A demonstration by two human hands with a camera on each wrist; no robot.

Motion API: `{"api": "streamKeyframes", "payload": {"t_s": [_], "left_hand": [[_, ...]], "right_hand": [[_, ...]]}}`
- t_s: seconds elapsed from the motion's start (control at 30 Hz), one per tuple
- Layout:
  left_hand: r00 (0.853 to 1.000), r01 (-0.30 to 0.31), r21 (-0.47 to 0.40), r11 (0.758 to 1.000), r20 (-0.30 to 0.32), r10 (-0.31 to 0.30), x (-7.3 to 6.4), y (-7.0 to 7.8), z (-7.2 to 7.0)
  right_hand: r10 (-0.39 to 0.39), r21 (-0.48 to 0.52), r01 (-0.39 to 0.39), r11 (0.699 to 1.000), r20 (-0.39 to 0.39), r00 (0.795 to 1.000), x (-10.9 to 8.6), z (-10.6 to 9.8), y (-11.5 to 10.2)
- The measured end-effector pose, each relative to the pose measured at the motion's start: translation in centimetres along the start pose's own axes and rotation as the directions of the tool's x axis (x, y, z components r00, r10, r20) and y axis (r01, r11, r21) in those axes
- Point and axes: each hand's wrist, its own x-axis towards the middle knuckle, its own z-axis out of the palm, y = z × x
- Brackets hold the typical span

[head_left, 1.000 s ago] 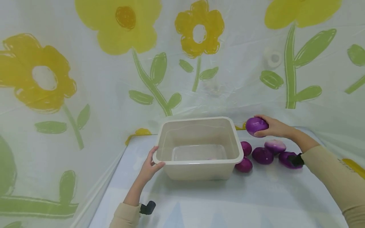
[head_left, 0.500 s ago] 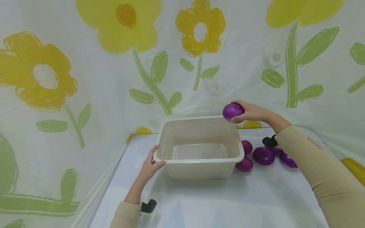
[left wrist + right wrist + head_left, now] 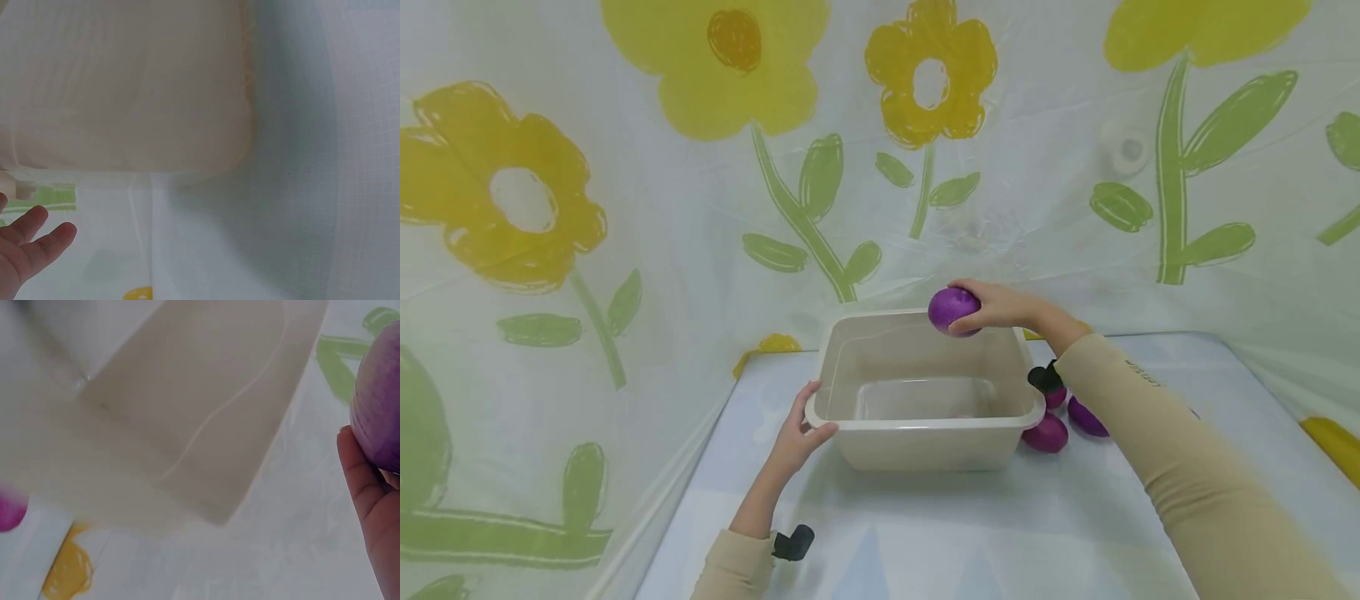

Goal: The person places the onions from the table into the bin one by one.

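A purple onion (image 3: 952,311) is held between the thumb and fingers of my right hand (image 3: 992,307), above the back right part of a beige plastic tub (image 3: 917,450). In the right wrist view, the onion (image 3: 381,406) shows a pale, streaked side beside the fingers. My left hand (image 3: 793,437) holds the tub's front left corner, with the thumb at the front rim and fingers at the left rim. The left wrist view shows some of that hand's fingers (image 3: 47,240) extended near the tub's underside.
More onions sit on the table right of the tub: a reddish purple one (image 3: 1047,433) near its wall and a darker one (image 3: 1087,417), partly hidden by the right sleeve (image 3: 1150,433). A flower-printed curtain (image 3: 692,250) hangs behind.
My right hand has carried the onion leftward, from above the other onions to over the tub, rising and then dipping slightly. My left hand stays at the tub's corner.
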Motion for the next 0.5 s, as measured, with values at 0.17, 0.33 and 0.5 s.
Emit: {"api": "streamKeyframes", "payload": {"t_s": [0.17,0.33,0.5], "left_hand": [[1.0,0.001,-0.005,1.0,0.0,-0.001,0.1,0.0,0.0],[1.0,0.004,0.007,1.0,0.005,-0.004,0.0,0.0,0.0],[1.0,0.011,0.009,1.0,0.0,-0.011,-0.1,0.1,0.1]], "right_hand": [[-0.033,0.013,0.033,0.999,0.015,0.999,1.1,1.3,-0.5],[-0.067,0.036,0.066,0.997,0.03,0.997,1.4,1.9,-0.9],[-0.076,0.111,0.07,0.991,0.05,0.996,1.0,1.9,-0.8]]}}
